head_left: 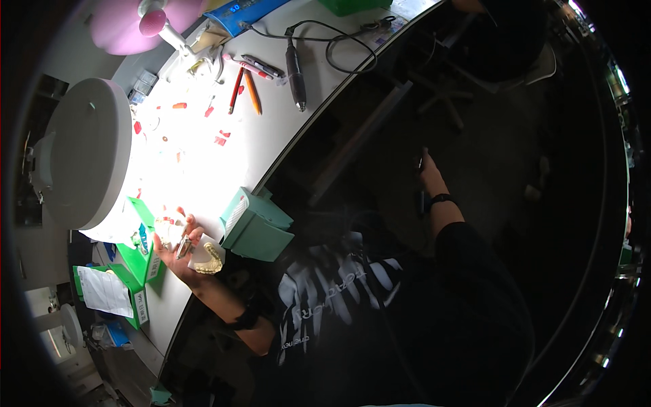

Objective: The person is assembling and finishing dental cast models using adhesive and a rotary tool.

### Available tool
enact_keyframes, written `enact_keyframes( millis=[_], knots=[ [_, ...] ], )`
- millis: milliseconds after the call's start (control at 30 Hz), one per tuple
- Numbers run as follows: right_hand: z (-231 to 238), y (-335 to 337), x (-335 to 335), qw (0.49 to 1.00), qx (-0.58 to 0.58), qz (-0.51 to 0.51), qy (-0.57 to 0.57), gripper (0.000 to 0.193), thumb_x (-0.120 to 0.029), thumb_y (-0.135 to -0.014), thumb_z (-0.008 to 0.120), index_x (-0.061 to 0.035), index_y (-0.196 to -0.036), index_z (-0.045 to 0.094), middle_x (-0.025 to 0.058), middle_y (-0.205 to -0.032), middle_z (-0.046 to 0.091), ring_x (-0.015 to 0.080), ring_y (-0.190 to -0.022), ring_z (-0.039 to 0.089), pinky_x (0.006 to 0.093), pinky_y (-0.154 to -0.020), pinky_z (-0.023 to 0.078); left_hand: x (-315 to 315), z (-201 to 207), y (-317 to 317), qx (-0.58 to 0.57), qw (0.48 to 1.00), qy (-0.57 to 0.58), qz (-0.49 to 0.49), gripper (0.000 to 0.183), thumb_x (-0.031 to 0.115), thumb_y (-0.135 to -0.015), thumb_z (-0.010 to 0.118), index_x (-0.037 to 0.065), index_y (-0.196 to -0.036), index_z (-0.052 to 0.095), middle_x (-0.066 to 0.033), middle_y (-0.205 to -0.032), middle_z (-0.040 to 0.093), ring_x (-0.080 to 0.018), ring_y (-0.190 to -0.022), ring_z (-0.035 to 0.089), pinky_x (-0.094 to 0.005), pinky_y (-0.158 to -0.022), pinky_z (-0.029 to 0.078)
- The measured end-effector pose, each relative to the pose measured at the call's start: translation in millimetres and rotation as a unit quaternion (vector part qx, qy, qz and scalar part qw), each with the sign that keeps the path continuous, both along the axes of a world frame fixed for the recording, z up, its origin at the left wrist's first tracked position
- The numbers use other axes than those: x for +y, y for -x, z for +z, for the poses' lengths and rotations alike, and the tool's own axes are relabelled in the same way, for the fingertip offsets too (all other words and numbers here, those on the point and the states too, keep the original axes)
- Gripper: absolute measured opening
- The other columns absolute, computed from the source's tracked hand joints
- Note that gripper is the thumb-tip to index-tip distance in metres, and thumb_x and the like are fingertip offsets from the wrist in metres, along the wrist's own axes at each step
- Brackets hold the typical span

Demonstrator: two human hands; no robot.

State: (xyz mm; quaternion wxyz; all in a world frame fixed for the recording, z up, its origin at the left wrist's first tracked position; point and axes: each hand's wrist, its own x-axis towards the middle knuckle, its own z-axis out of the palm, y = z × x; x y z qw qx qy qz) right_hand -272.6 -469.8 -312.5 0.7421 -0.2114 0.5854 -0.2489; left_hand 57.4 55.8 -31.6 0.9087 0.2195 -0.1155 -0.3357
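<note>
My left hand [172,258] is closed around a dental plaster model with a small metal fitting [183,247]. The model's cream-coloured tooth arch [209,260] juts out beside the palm, at the desk's edge under the bright light. Part of the model is hidden by my fingers and by glare. Out to the right, away from the desk, my right hand [429,172] hangs over the dark floor with its fingers curled. A small dark thing with a shiny spot shows at those fingers, too dim to name.
A teal bin [261,227] stands at the desk edge beside my left hand. Green trays [139,261] are nearby. A round white lamp [105,156] overhangs the desk. Red scraps [222,138], pencils [252,91] and a corded handpiece [296,78] lie farther off. A chair [542,71] is far right.
</note>
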Motion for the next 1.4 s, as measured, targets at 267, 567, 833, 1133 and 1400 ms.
enact_keyframes(
  millis=[267,567,833,1133,1400],
  knots=[
    [4.3,19.6,25.3,0.946,0.138,0.228,0.185,0.048,-0.041,-0.104,0.048,-0.0039,-0.135,0.051,0.0112,-0.098,0.065,0.0215,-0.086,0.062,0.0327,-0.079,0.053,8.7,-6.0,-6.5,0.004,1.0,-0.002,0.015,0.063,0.046,-0.1,0.049,0.016,-0.154,0.034,-0.0188,-0.139,0.045,-0.0278,-0.092,0.045,-0.0334,-0.068,0.045],
    [-110.6,85.2,-26.9,0.949,-0.087,-0.279,-0.116,0.054,-0.047,-0.107,0.038,-0.0097,-0.145,0.047,0.016,-0.132,0.062,0.0298,-0.124,0.056,0.052,-0.098,0.047,35.5,-10.9,-39.8,0.028,0.998,-0.014,-0.06,0.076,0.039,-0.094,0.061,0.01,-0.154,0.026,-0.0254,-0.143,0.038,-0.03,-0.103,0.039,-0.0358,-0.081,0.043],
    [-91.8,75.3,-0.6,0.87,-0.067,-0.453,-0.183,0.064,-0.057,-0.101,0.041,-0.006,-0.138,0.053,0.0172,-0.13,0.063,0.031,-0.118,0.061,0.0524,-0.098,0.048,32.0,-9.0,-43.7,0.138,0.982,-0.022,-0.13,0.073,0.034,-0.094,0.062,0.008,-0.152,0.027,-0.0206,-0.133,0.041,-0.024,-0.091,0.041,-0.0331,-0.079,0.043],
    [-79.2,41.9,9.4,0.796,-0.056,-0.546,-0.254,0.076,-0.068,-0.095,0.045,-0.0023,-0.132,0.059,0.0184,-0.128,0.064,0.0322,-0.112,0.065,0.0529,-0.098,0.049,39.5,-15.1,-51.5,0.06,0.984,-0.042,-0.163,0.073,0.036,-0.094,0.06,0.006,-0.151,0.027,-0.0182,-0.13,0.044,-0.0186,-0.089,0.043,-0.0304,-0.079,0.042],
    [-115.5,32.1,-11.4,0.97,0.007,-0.242,-0.025,0.054,-0.055,-0.101,0.049,-0.0047,-0.087,0.063,0.0051,-0.065,0.056,0.0194,-0.057,0.054,0.0373,-0.052,0.043,22.8,-5.1,-53.6,0.13,0.977,-0.038,-0.166,0.082,0.03,-0.086,0.072,0.007,-0.15,0.027,-0.0197,-0.127,0.04,-0.0243,-0.088,0.042,-0.0321,-0.078,0.044]
  ],
)
